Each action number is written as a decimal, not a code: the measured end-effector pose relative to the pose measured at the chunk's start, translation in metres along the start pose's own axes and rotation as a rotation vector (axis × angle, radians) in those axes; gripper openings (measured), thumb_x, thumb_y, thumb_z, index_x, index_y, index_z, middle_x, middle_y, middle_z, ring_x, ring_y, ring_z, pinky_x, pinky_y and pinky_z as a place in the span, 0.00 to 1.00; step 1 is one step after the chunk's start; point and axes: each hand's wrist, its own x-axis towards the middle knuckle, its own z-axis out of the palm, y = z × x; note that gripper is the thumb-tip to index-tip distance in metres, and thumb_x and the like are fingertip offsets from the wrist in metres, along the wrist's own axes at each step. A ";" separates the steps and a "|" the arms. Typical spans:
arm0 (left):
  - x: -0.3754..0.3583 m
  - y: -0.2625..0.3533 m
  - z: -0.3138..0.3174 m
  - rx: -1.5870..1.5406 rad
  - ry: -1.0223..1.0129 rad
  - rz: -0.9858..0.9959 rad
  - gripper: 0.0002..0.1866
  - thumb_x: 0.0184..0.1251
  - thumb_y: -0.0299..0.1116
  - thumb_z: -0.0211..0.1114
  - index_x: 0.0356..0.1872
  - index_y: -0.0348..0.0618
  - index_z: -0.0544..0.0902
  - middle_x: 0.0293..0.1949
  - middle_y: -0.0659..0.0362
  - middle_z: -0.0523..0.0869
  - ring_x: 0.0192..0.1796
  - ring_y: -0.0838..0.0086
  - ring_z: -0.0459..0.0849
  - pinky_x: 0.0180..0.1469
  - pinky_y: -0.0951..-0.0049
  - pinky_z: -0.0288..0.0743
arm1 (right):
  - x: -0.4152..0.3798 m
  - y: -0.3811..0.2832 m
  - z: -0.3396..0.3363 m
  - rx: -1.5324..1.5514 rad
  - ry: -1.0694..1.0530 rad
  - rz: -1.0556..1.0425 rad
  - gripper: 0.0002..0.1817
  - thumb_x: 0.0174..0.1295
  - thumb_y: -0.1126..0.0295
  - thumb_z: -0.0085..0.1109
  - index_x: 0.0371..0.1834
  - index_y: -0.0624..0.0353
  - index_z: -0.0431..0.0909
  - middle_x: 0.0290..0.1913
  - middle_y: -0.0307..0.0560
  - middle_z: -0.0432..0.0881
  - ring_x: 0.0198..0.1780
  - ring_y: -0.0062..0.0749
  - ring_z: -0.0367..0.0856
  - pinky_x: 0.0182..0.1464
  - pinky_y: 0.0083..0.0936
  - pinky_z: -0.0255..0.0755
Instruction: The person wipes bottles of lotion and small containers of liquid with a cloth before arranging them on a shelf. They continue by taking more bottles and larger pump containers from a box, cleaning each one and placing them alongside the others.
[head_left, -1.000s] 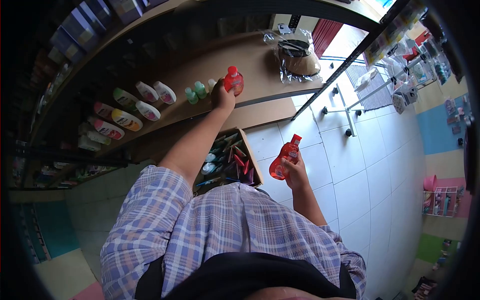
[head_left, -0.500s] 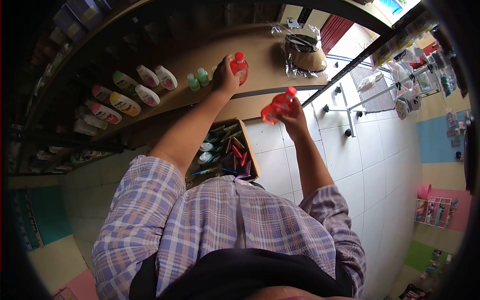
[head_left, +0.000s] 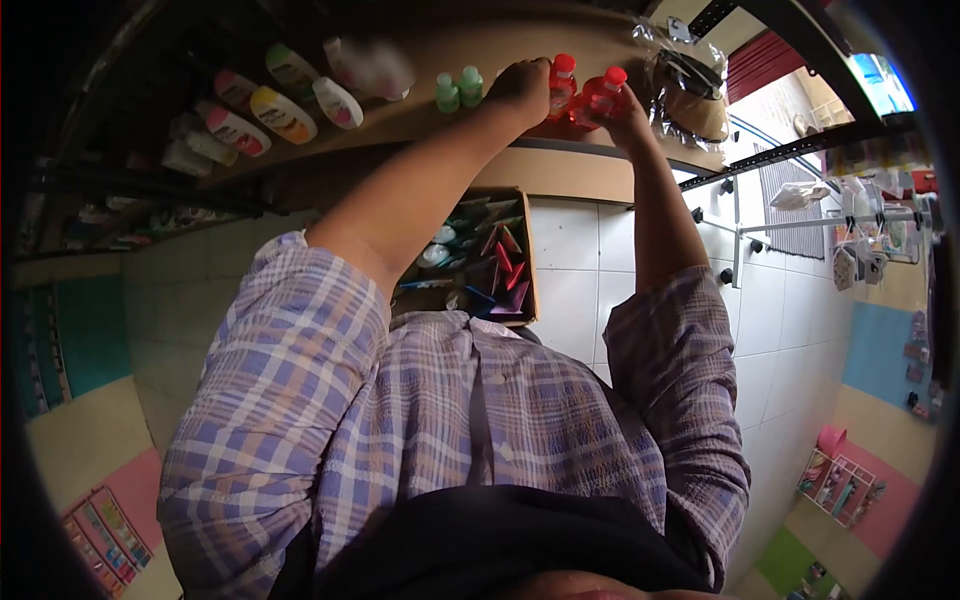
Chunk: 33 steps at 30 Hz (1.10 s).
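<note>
On the brown shelf (head_left: 400, 130), my left hand (head_left: 523, 92) is closed round the left side of a red bottle (head_left: 563, 88) with a red cap. Just right of it, my right hand (head_left: 624, 115) grips a second red bottle (head_left: 603, 92), tilted close to the first. How many red bottles are in the right hand's grip is hard to tell. Two small green bottles (head_left: 459, 91) stand left of my left hand. Farther left are several lotion bottles (head_left: 283, 115) with white, yellow, pink and green parts.
A plastic-wrapped item (head_left: 690, 95) lies at the shelf's right end. Below the shelf, a cardboard box (head_left: 530, 255) of packets stands on the tiled floor (head_left: 565, 285). A wheeled metal rack (head_left: 738, 245) is on the right, with dark shelf posts near it.
My right hand has carried its red bottle up and over the shelf, beside the one at my left hand. The view has shifted, so the shelf items appear farther right and higher.
</note>
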 end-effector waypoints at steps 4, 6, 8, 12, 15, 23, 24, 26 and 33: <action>-0.001 0.000 0.001 0.083 -0.037 0.022 0.15 0.61 0.31 0.63 0.48 0.37 0.78 0.46 0.43 0.84 0.49 0.52 0.85 0.54 0.58 0.79 | 0.005 0.005 -0.007 -0.144 -0.103 -0.029 0.31 0.51 0.81 0.73 0.59 0.55 0.72 0.52 0.40 0.82 0.55 0.30 0.81 0.57 0.28 0.78; -0.004 0.004 -0.002 0.094 -0.040 0.004 0.16 0.61 0.32 0.65 0.48 0.35 0.77 0.47 0.42 0.83 0.50 0.52 0.84 0.54 0.59 0.79 | 0.003 0.000 -0.005 -0.127 -0.110 -0.037 0.30 0.51 0.81 0.73 0.58 0.54 0.73 0.52 0.39 0.82 0.55 0.27 0.80 0.58 0.28 0.77; -0.004 0.009 -0.006 0.073 -0.029 0.000 0.17 0.60 0.32 0.66 0.48 0.35 0.77 0.48 0.42 0.83 0.50 0.51 0.84 0.54 0.59 0.79 | 0.005 -0.007 -0.004 -0.087 -0.138 -0.002 0.30 0.50 0.80 0.74 0.58 0.54 0.73 0.52 0.38 0.82 0.54 0.26 0.80 0.58 0.28 0.77; -0.010 0.001 0.000 0.000 0.059 0.044 0.22 0.53 0.29 0.68 0.51 0.37 0.76 0.48 0.43 0.84 0.51 0.48 0.82 0.57 0.56 0.76 | 0.002 -0.007 -0.003 -0.110 -0.114 0.091 0.30 0.51 0.75 0.76 0.57 0.53 0.74 0.52 0.39 0.82 0.52 0.26 0.81 0.56 0.27 0.76; -0.011 -0.007 0.002 -0.014 -0.002 0.057 0.25 0.56 0.33 0.70 0.54 0.35 0.74 0.50 0.41 0.82 0.51 0.50 0.83 0.55 0.59 0.78 | 0.004 -0.003 -0.005 -0.096 -0.124 0.157 0.32 0.51 0.72 0.77 0.60 0.53 0.72 0.54 0.40 0.81 0.56 0.27 0.79 0.60 0.28 0.73; -0.051 0.000 -0.017 -0.162 0.182 0.077 0.32 0.56 0.31 0.70 0.63 0.38 0.71 0.52 0.44 0.82 0.53 0.51 0.83 0.55 0.58 0.78 | 0.016 0.025 -0.021 0.041 -0.176 0.204 0.34 0.54 0.70 0.75 0.65 0.54 0.70 0.58 0.42 0.80 0.60 0.31 0.76 0.65 0.31 0.68; -0.060 -0.001 -0.025 -0.207 0.334 0.235 0.28 0.56 0.30 0.70 0.59 0.39 0.72 0.48 0.46 0.83 0.49 0.52 0.84 0.52 0.59 0.79 | 0.018 0.026 -0.022 0.062 -0.190 0.197 0.34 0.54 0.70 0.75 0.65 0.54 0.70 0.58 0.42 0.80 0.61 0.31 0.76 0.65 0.31 0.68; -0.076 -0.013 -0.042 -0.246 0.491 0.400 0.25 0.57 0.29 0.70 0.56 0.39 0.74 0.45 0.49 0.84 0.46 0.54 0.84 0.48 0.60 0.79 | 0.021 0.028 -0.022 0.046 -0.183 0.163 0.34 0.53 0.72 0.74 0.64 0.55 0.70 0.58 0.43 0.80 0.60 0.32 0.77 0.65 0.31 0.68; -0.210 -0.092 -0.031 -0.406 0.031 0.026 0.10 0.56 0.27 0.69 0.35 0.43 0.76 0.28 0.59 0.77 0.30 0.70 0.76 0.33 0.70 0.71 | 0.000 0.011 -0.017 -0.091 -0.098 0.164 0.34 0.53 0.76 0.73 0.65 0.57 0.70 0.56 0.43 0.80 0.59 0.32 0.77 0.65 0.29 0.67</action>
